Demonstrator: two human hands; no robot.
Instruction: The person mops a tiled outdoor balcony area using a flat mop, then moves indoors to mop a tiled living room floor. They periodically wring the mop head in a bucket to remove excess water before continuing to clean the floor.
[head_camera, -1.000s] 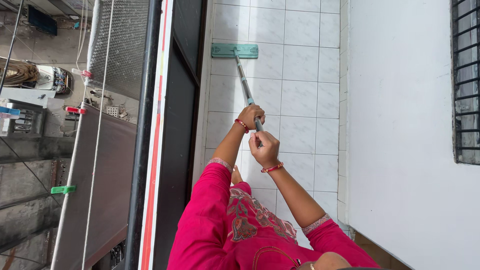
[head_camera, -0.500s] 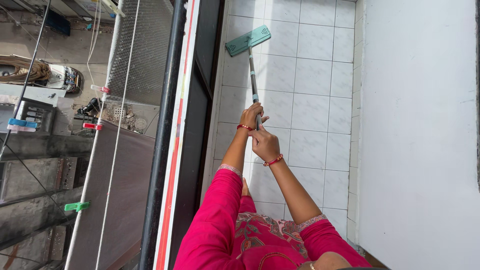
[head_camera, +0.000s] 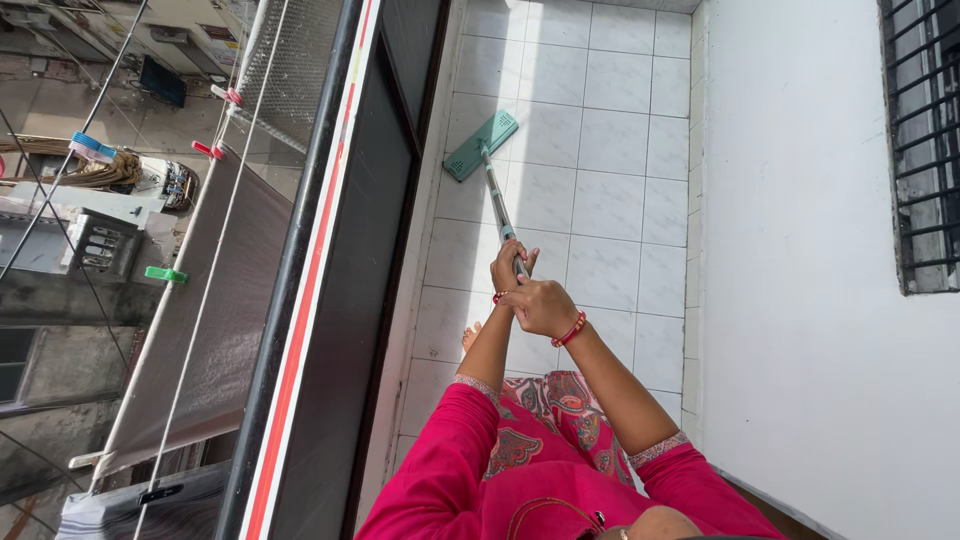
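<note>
Gripping a grey mop handle (head_camera: 496, 205), both hands (head_camera: 528, 290) steer its green head (head_camera: 480, 146).

Mop handle (head_camera: 497, 205) upper end hidden inside hands (head_camera: 530, 290), window grille (head_camera: 920, 140) cropped

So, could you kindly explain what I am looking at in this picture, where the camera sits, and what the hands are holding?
There is no machine here: a person wears one camera on the head, looking down at their own arms. The left hand and the right hand both close around the grey mop handle, the left further along it. At its far end a flat green mop head lies on the white tiled floor. A black railing runs along the left, with clotheslines and pegs beyond it, and a white wall stands on the right.
</note>
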